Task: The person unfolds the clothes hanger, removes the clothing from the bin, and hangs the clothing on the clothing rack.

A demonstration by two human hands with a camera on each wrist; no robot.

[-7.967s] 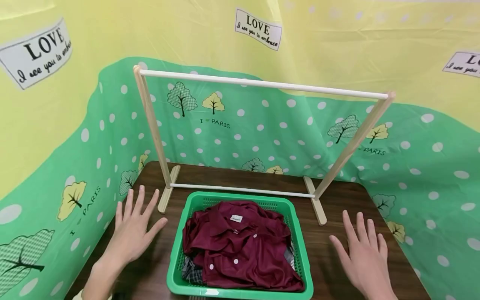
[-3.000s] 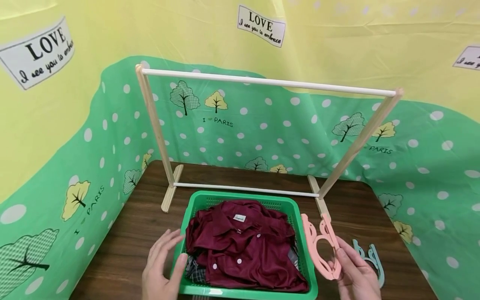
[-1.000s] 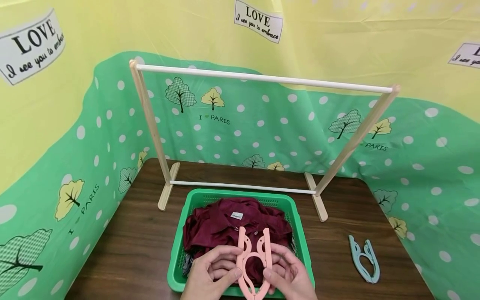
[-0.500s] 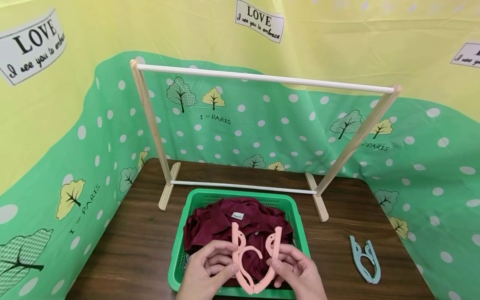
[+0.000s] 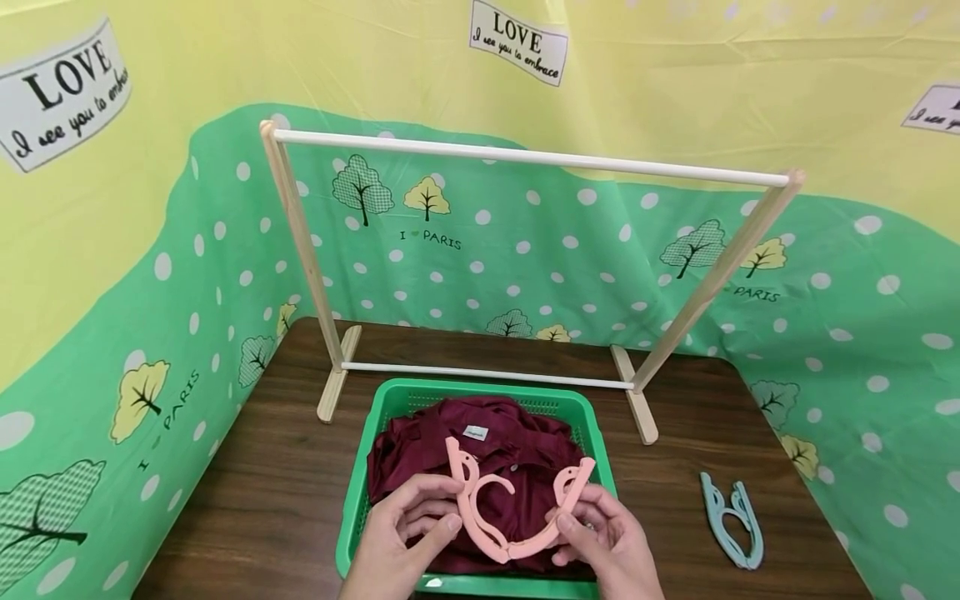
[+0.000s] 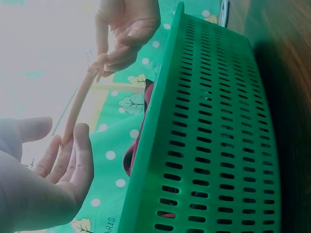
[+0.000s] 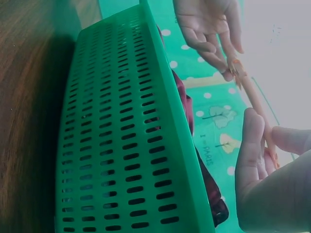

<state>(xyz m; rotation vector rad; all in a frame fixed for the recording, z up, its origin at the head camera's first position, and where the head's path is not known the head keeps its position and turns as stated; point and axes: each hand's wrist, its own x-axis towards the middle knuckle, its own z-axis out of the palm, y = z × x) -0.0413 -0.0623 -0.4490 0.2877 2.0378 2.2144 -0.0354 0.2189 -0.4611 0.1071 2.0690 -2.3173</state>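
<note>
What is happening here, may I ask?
A person's left hand and right hand hold the two arms of a pink folding hanger, partly spread, above a green perforated plastic basket with a dark red shirt in it. A folded light blue hanger lies on the dark wooden table, and a wooden rack with white bars stands behind the basket.

The fabric backdrop [image 5: 450, 279] carries white panels reading "LOVE" over "I see you to embrace": a left panel [image 5: 63, 92] beyond the table's [image 5: 225, 500] left edge and a centre panel [image 5: 517, 42] above its back edge. A right panel [image 5: 933, 110] is cut off, showing "I see". "I PARIS", with a small heart, is printed near the left edge and behind the back edge; toward the back right corner, "PARIS" shows. The maroon shirt's [image 5: 423, 433] neck label [image 5: 476, 432] is too small to read.
</note>
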